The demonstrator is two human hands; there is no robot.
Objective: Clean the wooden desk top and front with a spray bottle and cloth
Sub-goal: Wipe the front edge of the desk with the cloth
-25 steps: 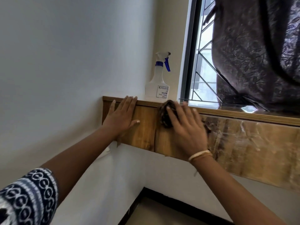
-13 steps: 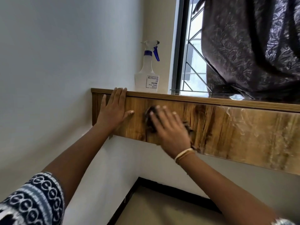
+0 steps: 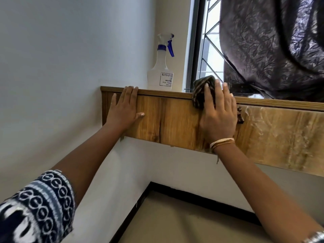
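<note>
Wooden desk front (image 3: 175, 118), mid-frame | step: wiping | right hand (image 3: 218, 118) flat, pressing striped cloth (image 3: 201, 92) at top edge | left hand (image 3: 122, 111) flat, bracing | spray bottle (image 3: 161, 67) on desktop | next: cloudy streaks (image 3: 273, 130) rightward need firm passes

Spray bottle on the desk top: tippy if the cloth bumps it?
Probably somewhat. The spray bottle is tall with a narrow neck and trigger head, so top-heavy in shape. Its base looks wide, which helps. Translucent plastic suggests it is light; fill level unclear.
</note>
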